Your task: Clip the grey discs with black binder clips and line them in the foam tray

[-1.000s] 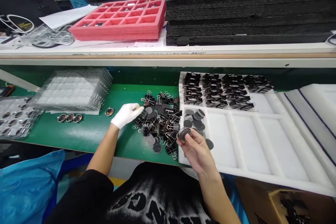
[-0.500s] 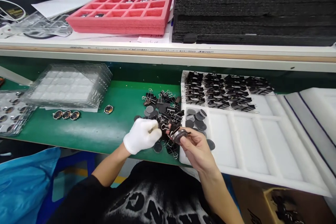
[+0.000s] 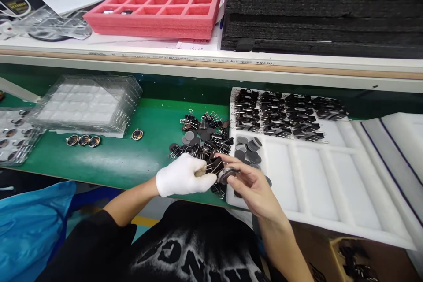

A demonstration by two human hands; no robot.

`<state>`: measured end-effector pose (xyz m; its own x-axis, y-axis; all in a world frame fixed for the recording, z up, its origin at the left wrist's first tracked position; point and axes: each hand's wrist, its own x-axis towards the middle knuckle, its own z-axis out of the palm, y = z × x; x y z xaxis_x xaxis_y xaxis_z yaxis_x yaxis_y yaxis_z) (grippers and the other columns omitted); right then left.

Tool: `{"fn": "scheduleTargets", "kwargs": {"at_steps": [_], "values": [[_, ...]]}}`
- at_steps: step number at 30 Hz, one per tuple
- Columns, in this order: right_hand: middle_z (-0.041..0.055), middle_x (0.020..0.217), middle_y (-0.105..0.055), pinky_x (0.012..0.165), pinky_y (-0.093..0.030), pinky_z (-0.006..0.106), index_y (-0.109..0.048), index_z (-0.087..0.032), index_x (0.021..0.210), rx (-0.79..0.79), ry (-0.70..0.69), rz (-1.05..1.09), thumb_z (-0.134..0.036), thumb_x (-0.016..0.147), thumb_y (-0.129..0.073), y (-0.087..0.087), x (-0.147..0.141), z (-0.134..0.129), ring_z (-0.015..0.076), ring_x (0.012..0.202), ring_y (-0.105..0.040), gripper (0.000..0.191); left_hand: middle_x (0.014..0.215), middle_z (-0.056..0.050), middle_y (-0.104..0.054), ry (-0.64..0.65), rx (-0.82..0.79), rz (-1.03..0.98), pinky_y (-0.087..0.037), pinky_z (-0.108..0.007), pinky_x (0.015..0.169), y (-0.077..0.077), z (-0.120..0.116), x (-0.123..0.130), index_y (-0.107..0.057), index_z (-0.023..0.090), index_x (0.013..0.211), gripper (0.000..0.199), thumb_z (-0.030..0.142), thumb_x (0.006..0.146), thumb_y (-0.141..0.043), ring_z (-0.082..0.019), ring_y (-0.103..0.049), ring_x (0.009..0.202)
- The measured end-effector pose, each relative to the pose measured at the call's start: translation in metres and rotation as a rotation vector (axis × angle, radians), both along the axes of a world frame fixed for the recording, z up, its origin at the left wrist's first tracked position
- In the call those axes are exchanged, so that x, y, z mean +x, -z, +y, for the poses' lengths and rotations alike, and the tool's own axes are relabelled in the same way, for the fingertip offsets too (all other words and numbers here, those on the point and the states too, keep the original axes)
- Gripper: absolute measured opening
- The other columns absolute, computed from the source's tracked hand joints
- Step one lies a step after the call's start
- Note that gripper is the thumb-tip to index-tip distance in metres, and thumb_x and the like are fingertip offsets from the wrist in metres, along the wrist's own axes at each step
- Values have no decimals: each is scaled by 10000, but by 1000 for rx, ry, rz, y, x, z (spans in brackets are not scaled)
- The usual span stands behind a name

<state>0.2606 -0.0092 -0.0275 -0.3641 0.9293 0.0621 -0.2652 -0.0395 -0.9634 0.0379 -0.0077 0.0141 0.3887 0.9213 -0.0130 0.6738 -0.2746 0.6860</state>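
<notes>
My left hand [image 3: 183, 177], in a white glove, pinches a black binder clip [image 3: 216, 165] by its wire handles. My bare right hand [image 3: 256, 189] holds a round, dark grey and metallic piece [image 3: 226, 175] between thumb and fingers. Clip and round piece meet at the left edge of the piece; whether the jaws grip it I cannot tell. Behind my hands lies a loose pile of binder clips [image 3: 211, 120] mixed with grey discs [image 3: 189, 136]. More grey discs [image 3: 253, 157] rest on the white foam tray [image 3: 279, 172] to the right.
Rows of clipped pieces [image 3: 277, 114] fill the tray's back part. At left are a stack of clear plastic trays [image 3: 86, 103] and several small round parts [image 3: 83, 140]. A shelf [image 3: 158, 62] above bears a pink foam tray [image 3: 152, 28] and black foam sheets [image 3: 317, 13]. Another person sits beyond.
My left hand has moved slightly right, bringing a binder clip by its handles up to the round piece. My right hand still holds that piece, now turned a little.
</notes>
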Motion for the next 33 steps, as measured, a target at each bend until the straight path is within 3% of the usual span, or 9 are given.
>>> {"fn": "scheduleTargets", "kwargs": {"at_steps": [3, 6, 12, 19, 22, 25, 28, 30, 33], "values": [[72, 1098, -737, 811, -617, 361, -790, -266, 1001, 23, 43, -78, -368, 898, -770, -10, 10, 11, 213, 893, -712, 146, 518, 72, -276, 7, -41, 21, -233, -251, 497, 2, -2, -4, -308, 203, 567, 402, 331, 842, -571, -79, -259, 527], [45, 880, -722, 645, -588, 303, -783, -241, 980, 72, -52, -255, -368, 875, -779, -18, 23, 24, 175, 704, -656, 165, 512, 79, -260, 86, -54, 58, -219, -258, 493, 3, -5, -8, -298, 209, 579, 414, 325, 853, -586, -83, -232, 522], [53, 904, -734, 597, -536, 281, -804, -240, 998, 235, -278, -507, -340, 901, -735, -20, 33, 33, 185, 735, -649, 156, 513, 71, -372, 287, 13, 92, -246, -258, 487, 12, -9, -10, -385, 211, 612, 408, 386, 906, -607, -83, -313, 477], [50, 902, -749, 641, -532, 300, -808, -242, 999, 267, -251, -524, -331, 900, -733, -16, 28, 29, 192, 762, -645, 153, 500, 59, -390, 303, -18, 207, -236, -282, 509, 10, -8, -8, -439, 211, 604, 419, 433, 901, -632, -100, -327, 468], [54, 940, -755, 688, -548, 324, -788, -247, 1041, 134, -185, -429, -358, 866, -773, -11, 29, 27, 195, 775, -652, 208, 542, 36, -497, 336, -40, 284, -271, -287, 540, -8, 9, -16, -559, 211, 665, 378, 464, 944, -582, -118, -409, 491], [34, 899, -746, 671, -537, 314, -769, -268, 1032, -14, -3, -225, -386, 803, -850, -3, 27, 27, 182, 748, -650, 270, 656, 0, -606, 86, 93, 390, -309, -284, 592, -17, 43, -35, -617, 209, 768, 446, 530, 1018, -434, -149, -525, 588], [9, 882, -724, 746, -546, 334, -764, -289, 913, -86, 231, 70, -439, 725, -913, 2, 18, 28, 185, 799, -654, 282, 842, -56, -697, -263, 256, 623, -315, -285, 621, -6, 81, -56, -648, 193, 958, 459, 625, 971, -496, -208, -629, 732], [-7, 926, -714, 842, -554, 372, -752, -314, 892, -151, 328, 287, -505, 700, -918, 2, 10, 28, 196, 877, -661, 317, 927, -94, -721, -268, 276, 762, -309, -283, 624, 9, 98, -68, -663, 183, 1004, 452, 608, 965, -515, -236, -661, 792], [-24, 875, -666, 829, -565, 348, -719, -320, 862, -300, 314, 551, -620, 769, -832, -2, -2, 29, 168, 855, -638, 334, 875, -103, -724, -170, 327, 817, -273, -282, 608, 26, 105, -76, -677, 185, 831, 432, 483, 1020, -428, -218, -657, 758]]}}
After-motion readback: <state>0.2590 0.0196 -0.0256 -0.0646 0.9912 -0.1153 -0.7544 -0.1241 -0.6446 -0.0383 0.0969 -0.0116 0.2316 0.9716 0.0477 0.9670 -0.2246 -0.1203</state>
